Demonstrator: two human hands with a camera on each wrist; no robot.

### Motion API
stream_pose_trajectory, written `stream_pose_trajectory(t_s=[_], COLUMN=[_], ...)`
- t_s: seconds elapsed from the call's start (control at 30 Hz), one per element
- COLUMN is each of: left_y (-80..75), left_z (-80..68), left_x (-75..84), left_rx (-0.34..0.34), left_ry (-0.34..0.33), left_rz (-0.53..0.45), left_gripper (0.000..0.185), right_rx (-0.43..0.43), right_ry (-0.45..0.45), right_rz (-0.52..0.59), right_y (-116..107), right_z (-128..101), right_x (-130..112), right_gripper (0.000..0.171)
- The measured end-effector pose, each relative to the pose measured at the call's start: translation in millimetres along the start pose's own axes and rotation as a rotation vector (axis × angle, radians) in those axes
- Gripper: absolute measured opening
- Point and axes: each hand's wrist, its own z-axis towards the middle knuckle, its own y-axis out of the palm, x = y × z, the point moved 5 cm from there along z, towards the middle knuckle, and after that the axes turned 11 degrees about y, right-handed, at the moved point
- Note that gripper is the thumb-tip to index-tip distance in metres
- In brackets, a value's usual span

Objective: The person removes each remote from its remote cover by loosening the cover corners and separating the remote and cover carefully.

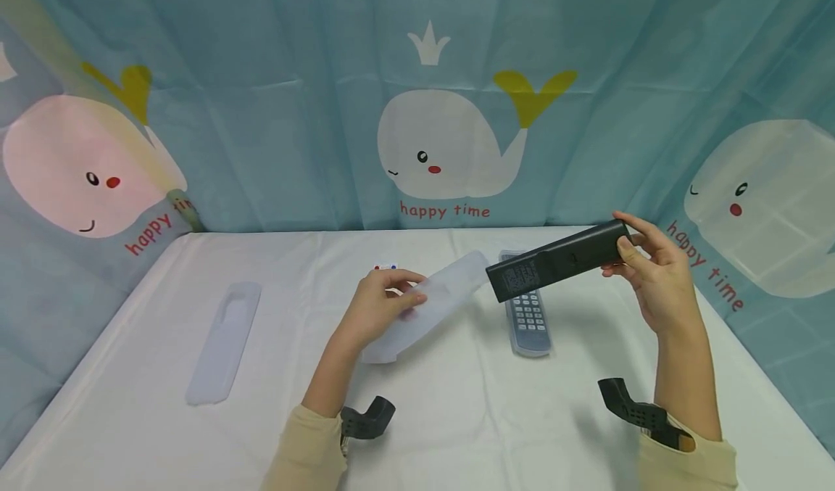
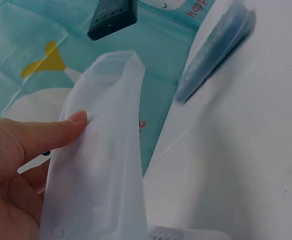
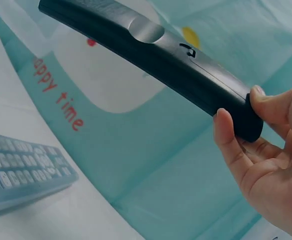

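I'm looking at a staged recording booth, not a lived-in room. A table (image 1: 130, 375) draped in a white cloth is closed in on three sides by a teal curtain (image 1: 274, 114) printed with cartoon whales (image 1: 450, 146) and "happy time". Only remotes (image 1: 528, 310) and clear covers (image 1: 225, 342) lie on it.

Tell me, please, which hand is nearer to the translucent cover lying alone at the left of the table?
Left. The left hand, holding another translucent sleeve, is nearer the lone cover. The right hand holds the black remote up, far across the table.
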Motion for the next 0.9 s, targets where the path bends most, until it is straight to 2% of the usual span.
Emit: stream_pose_trajectory(t_s=[0.13, 0.3, 0.63, 0.8, 0.9], left_y=[-6.2, -7.9, -10.2, -9.4, -9.6], left_z=[0.5, 0.6, -1.2, -1.6, -2.2], left_x=[-1.7, -3.0, -4.9, -4.8, -4.3], left_rx=[0.01, 0.007, 0.017, 0.02, 0.025], left_ry=[0.009, 0.016, -0.019, -0.02, -0.021], left_rz=[-0.004, -0.023, -0.056, -0.063, -0.07], left_gripper=[0.028, 0.029, 0.032, 0.032, 0.033], right_rx=[-0.003, -0.018, -0.076, -0.06, -0.041], right_ry=[0.013, 0.048, 0.09, 0.092, 0.086], right_rz=[0.012, -0.055, -0.144, -0.165, -0.15], right_y=[-3, 2, 20, 27, 30], right_z=[0, 2, 3, 5, 6], right_x=[1, 4, 9, 13, 15], right_gripper=[0.038, 0.038, 0.041, 0.039, 0.031])
